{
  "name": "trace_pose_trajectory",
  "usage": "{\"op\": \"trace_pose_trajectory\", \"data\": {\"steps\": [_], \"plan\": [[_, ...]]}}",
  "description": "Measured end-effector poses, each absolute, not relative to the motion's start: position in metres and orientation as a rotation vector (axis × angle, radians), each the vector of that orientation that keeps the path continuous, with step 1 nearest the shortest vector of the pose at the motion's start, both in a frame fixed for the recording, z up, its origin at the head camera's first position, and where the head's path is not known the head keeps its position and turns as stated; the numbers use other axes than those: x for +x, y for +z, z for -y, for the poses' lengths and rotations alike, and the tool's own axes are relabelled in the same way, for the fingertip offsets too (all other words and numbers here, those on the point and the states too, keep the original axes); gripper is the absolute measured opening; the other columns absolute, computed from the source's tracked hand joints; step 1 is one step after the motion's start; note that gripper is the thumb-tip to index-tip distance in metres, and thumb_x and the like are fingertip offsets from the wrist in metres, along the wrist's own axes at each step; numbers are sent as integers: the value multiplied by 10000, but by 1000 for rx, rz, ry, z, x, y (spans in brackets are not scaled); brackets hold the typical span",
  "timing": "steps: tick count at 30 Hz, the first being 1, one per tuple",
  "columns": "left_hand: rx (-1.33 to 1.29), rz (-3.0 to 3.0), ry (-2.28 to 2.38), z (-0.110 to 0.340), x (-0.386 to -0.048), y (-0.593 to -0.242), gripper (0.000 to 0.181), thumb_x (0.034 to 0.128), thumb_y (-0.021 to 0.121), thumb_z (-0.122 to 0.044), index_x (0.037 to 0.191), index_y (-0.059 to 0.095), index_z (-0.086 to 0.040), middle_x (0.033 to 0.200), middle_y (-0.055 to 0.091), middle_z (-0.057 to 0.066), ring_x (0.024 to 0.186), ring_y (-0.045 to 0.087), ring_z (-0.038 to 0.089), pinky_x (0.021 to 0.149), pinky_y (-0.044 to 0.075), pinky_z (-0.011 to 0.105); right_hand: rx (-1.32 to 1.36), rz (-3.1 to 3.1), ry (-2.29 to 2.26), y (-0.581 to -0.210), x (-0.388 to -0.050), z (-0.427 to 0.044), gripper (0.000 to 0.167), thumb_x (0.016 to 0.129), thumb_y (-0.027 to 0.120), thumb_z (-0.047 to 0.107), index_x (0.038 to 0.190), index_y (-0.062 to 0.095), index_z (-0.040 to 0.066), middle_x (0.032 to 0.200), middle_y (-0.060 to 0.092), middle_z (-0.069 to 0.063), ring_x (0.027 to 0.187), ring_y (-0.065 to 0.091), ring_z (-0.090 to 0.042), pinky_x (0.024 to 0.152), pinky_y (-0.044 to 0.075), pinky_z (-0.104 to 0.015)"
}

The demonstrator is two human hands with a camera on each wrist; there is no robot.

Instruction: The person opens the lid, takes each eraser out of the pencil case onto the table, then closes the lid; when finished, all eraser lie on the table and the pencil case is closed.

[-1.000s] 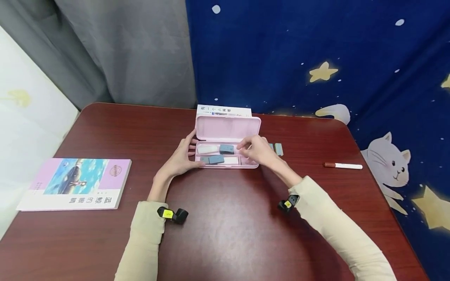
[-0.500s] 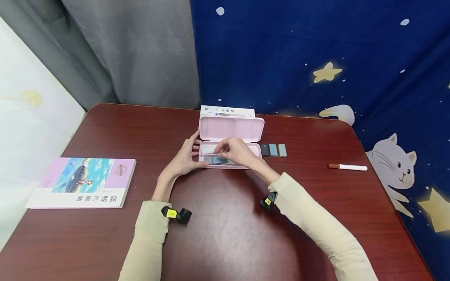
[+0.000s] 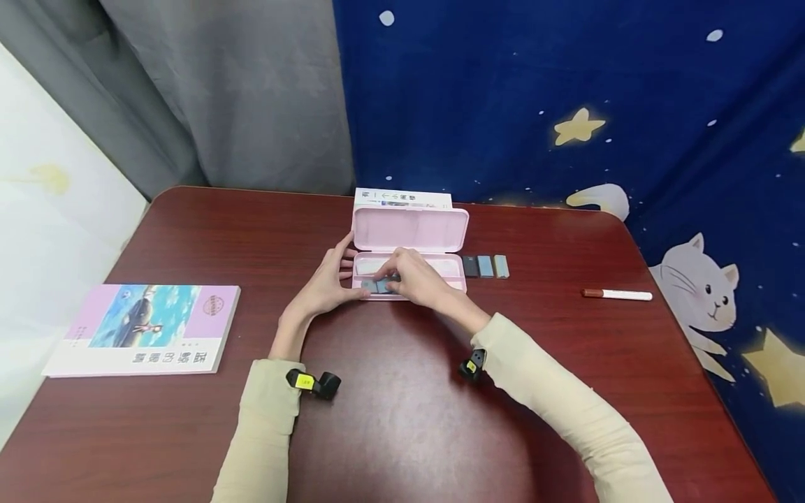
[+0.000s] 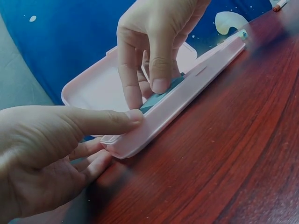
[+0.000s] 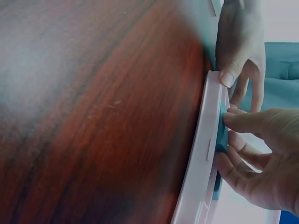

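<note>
A pink pencil case (image 3: 411, 230) lies on the table with its lid raised. My left hand (image 3: 323, 285) grips the case's left end, the thumb on its front edge and the other fingers round the side. My right hand (image 3: 416, 278) reaches into the front compartment. Its thumb and fingers pinch a blue-grey eraser (image 4: 163, 97), which the left wrist view shows just behind the case's front wall. Beside it at the left end lies another blue-grey piece (image 3: 369, 286). A white block (image 3: 372, 266) in the rear compartment is partly hidden by the right hand.
Three small blocks, a dark one (image 3: 469, 266), a blue one (image 3: 485, 266) and a pale one (image 3: 500, 266), stand right of the case. A book (image 3: 402, 198) sits behind its lid. Another book (image 3: 144, 328) lies left; a brown-capped white marker (image 3: 616, 295) lies right.
My right hand has moved left from the case's right end, over the rear compartment, then down to the front compartment. The left hand has kept its place on the case.
</note>
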State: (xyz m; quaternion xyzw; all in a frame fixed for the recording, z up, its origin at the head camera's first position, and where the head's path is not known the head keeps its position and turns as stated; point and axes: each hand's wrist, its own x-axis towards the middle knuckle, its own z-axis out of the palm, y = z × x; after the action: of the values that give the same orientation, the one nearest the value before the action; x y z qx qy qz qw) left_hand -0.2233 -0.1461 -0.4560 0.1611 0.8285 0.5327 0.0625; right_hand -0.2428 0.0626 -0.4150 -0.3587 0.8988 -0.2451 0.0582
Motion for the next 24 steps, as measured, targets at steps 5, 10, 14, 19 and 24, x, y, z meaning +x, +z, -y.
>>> {"op": "trace_pose_trajectory", "data": {"steps": [5,10,14,19,24], "plan": [[498,-2503,1625,147,-223,-455,1133,719,845,-27,1558,90,-127,1326,353,197,1203,435,313,1027,412,431,-1102,-2740,-711,-414,-240,-61,235,829,734,19,1042,768,111,958,691,-23,954,557,-186,858,436,-331],[512,-2500,1626,146,-224,-456,1135,723,844,-31,1558,81,-122,1326,351,201,1201,439,318,1028,412,435,-1049,-2732,-750,-414,-240,-62,212,816,746,8,1001,767,108,944,687,-39,943,573,-187,850,454,-327],[519,-2505,1626,146,-225,-457,1138,720,845,-26,1558,80,-121,1326,352,201,1199,440,318,1027,412,437,-1023,-2721,-774,-413,-242,-62,208,808,743,0,989,748,102,926,706,-34,920,613,-173,850,473,-327],[503,-2495,1631,146,-225,-457,1143,715,848,-26,1559,85,-133,1320,353,192,1196,440,306,1027,413,432,-963,-2720,-815,-412,-243,-64,185,824,729,10,974,741,118,866,701,-16,832,623,-136,771,486,-301],[522,-2492,1639,146,-225,-456,1150,711,851,-29,1558,78,-115,1313,356,215,1191,446,336,1025,411,455,-861,-2693,-991,-412,-243,-68,183,817,733,4,981,723,85,778,658,-3,680,584,-112,628,464,-245]]}}
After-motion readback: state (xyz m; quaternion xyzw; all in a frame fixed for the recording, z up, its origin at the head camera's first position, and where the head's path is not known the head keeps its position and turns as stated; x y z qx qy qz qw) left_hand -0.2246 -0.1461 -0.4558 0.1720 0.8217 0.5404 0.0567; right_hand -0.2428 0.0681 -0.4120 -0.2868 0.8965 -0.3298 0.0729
